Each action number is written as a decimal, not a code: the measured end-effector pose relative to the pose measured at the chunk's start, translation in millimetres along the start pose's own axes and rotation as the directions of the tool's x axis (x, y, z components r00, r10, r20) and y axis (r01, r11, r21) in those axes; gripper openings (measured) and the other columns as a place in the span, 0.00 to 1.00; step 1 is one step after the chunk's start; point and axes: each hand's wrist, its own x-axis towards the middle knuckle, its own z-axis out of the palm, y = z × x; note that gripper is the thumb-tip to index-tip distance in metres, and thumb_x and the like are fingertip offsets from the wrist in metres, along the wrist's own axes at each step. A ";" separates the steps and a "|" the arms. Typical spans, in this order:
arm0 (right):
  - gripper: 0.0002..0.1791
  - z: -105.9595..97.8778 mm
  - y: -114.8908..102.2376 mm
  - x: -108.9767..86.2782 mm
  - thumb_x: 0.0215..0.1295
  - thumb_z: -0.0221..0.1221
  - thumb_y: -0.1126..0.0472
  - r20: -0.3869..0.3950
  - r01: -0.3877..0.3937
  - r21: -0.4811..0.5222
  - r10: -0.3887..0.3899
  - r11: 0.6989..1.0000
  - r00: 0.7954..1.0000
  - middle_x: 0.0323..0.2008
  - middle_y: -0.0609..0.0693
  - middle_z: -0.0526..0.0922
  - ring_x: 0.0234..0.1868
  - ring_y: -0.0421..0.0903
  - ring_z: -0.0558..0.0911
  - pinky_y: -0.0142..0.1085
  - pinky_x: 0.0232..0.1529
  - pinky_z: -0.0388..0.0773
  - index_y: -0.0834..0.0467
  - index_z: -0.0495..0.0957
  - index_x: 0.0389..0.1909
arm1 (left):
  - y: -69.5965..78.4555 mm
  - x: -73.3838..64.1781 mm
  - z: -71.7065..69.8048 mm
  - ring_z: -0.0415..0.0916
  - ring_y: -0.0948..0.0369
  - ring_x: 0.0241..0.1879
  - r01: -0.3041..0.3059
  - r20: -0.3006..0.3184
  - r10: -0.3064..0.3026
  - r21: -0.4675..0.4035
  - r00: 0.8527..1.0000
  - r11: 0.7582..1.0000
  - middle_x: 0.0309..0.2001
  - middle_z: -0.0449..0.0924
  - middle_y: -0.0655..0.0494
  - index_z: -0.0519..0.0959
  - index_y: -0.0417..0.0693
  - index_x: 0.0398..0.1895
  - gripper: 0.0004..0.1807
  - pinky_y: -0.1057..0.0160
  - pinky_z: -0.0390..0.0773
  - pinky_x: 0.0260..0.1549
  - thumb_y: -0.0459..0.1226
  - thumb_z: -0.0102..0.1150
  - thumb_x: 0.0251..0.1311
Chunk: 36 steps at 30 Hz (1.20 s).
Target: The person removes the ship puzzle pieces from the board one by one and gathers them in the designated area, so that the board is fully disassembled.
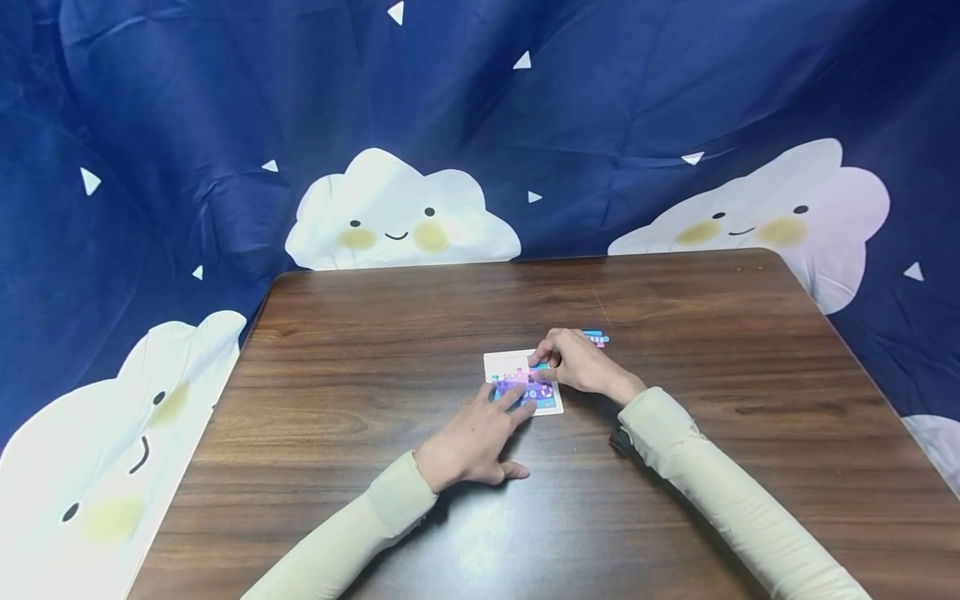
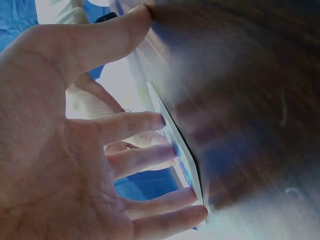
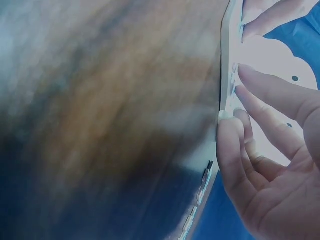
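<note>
A small white-framed puzzle board (image 1: 491,362) with a pink, purple and blue picture lies flat on the wooden table. My left hand (image 1: 474,435) rests its straight, spread fingertips on the board's near part, thumb held away from it. From the right, my right hand (image 1: 581,362) reaches over the board's far right corner. Its thumb and forefinger pinch a small puzzle piece (image 3: 234,88) low over the picture, and the fingers hide most of it. In the right wrist view the other fingers (image 3: 231,150) curl at the board's edge.
Loose blue and pink puzzle pieces (image 1: 597,337) lie on the table (image 1: 360,350) just beyond my right hand, partly covered by it. A dark wrist camera (image 1: 621,442) sits under the right cuff. Behind the table hangs a blue cloth (image 1: 450,92) with printed clouds.
</note>
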 end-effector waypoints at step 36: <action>0.15 -2.5 3.0 4.8 0.60 0.73 0.68 -0.071 -0.011 0.103 0.018 0.995 0.997 0.38 0.53 0.84 0.38 0.46 0.82 0.37 0.45 0.79 0.61 0.84 0.47 | -1.5 -0.6 0.4 0.62 0.36 0.77 0.007 -0.005 -0.007 -0.035 1.000 0.999 0.82 0.59 0.44 0.62 0.50 0.81 0.54 0.42 0.67 0.76 0.66 0.68 0.57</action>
